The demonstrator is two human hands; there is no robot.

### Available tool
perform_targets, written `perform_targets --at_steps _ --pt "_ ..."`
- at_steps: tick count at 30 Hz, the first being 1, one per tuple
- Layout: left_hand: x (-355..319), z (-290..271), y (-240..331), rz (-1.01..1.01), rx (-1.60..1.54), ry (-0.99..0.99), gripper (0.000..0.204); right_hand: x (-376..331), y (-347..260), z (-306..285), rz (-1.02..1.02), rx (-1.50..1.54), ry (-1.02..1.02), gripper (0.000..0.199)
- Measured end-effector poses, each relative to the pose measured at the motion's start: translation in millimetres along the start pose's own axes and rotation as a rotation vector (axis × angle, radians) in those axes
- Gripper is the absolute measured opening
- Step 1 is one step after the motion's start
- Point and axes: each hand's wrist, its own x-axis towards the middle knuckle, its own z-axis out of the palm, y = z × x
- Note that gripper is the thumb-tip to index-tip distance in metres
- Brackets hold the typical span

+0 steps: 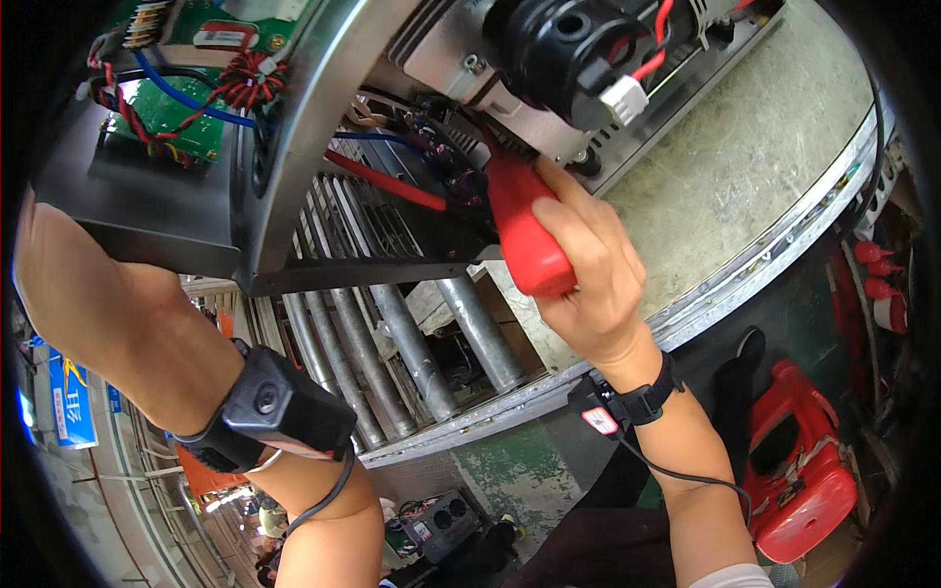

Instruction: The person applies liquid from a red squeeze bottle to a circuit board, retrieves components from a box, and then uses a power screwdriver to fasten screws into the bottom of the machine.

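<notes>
My right hand (593, 260) is wrapped round a red squeeze bottle (529, 230). Its narrow end points up into a metal-framed machine, beside bundled wires, and the tip is hidden among them. Just above the hand sits a round black part (559, 59) with a white plug (623, 98) on red wires. My left hand (74, 265) reaches up at the left rim, next to the machine's black sheet-metal panel (167, 211); its fingers are not visible. Above that panel are a green circuit board (186, 127) and a coil wound with red wire (253, 80).
Under the machine runs a conveyor of metal rollers (412, 343), joining a curved, worn metal surface (765, 157) at right. A red plastic stool (809, 480) stands on the floor at lower right. Several red bottles (882, 279) are at the right rim. A grey socket box (441, 524) lies below.
</notes>
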Motion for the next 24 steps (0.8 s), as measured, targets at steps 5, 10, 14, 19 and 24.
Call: perform_targets --at_steps 5,10,14,19,24 --pt "8.1 -1.3 -13.7 0.021 -0.039 0.025 0.055 4.7 -2.2 13.4 -0.010 -0.044 0.017 0.050" --pt "34.7 1.5 -44.3 0.051 -0.210 0.180 0.038 8.8 -4.0 8.5 -0.049 -0.085 -0.060 0.045" --pt "36.7 0.8 -38.4 0.064 -0.196 0.181 0.033 12.5 -4.3 12.6 -0.029 -0.094 -0.125 0.045" --pt "38.9 0.8 -34.1 0.109 -0.096 0.167 0.031 17.0 -8.7 13.3 -0.044 -0.098 -0.149 0.046" --pt "36.2 8.1 -31.5 0.078 -0.177 0.233 0.030 15.6 -6.7 5.5 -0.012 -0.092 -0.191 0.047"
